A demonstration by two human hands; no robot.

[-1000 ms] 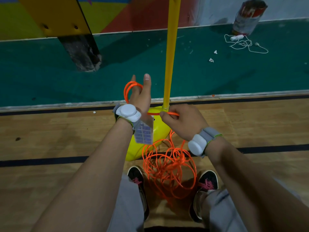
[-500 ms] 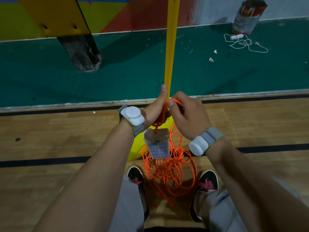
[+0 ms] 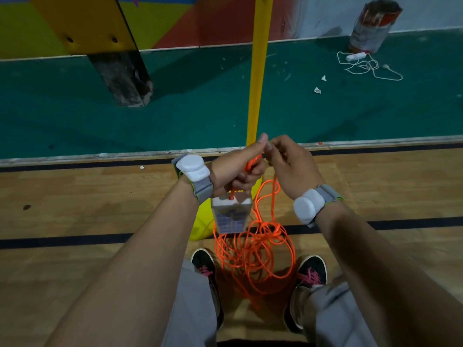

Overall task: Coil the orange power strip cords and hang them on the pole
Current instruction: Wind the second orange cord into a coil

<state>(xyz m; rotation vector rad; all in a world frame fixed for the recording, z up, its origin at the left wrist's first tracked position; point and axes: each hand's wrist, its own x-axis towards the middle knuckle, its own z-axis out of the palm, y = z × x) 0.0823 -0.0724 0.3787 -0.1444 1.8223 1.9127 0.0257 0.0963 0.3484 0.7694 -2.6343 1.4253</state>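
Your left hand [image 3: 235,171] is clenched round a small bundle of the orange cord [image 3: 255,251], thumb pointing up. The socket block [image 3: 231,214] of the power strip hangs just under that fist on a short stub of cord. Your right hand [image 3: 290,166] meets the left at the thumb tip, its fingers curled and pinching the same cord. From it a strand drops past your right wrist into a loose tangle of loops on the wooden floor [image 3: 75,196], between your two shoes [image 3: 205,265]. A white wrist device [image 3: 193,167] is strapped on each arm. Both hands sit directly in front of the yellow pole [image 3: 258,83] and hide its lower end; the pole rises just behind them and runs out of the top of the view. Its rounded yellow base [image 3: 200,221] shows below your left wrist, partly covered by the socket block and the upper loops. A black line [image 3: 62,239] crosses the boards on either side of your arms. Beyond the boards lies the green floor [image 3: 175,108], where a dark worn post [image 3: 122,76] stands under a yellow board [image 3: 82,21] at far left. At far right, a paint can [image 3: 373,26] stands by the wall, a white power strip [image 3: 355,57] lies just in front of it with its white cord spread loosely, and two paper scraps [image 3: 317,90] lie nearby, all well apart from you.
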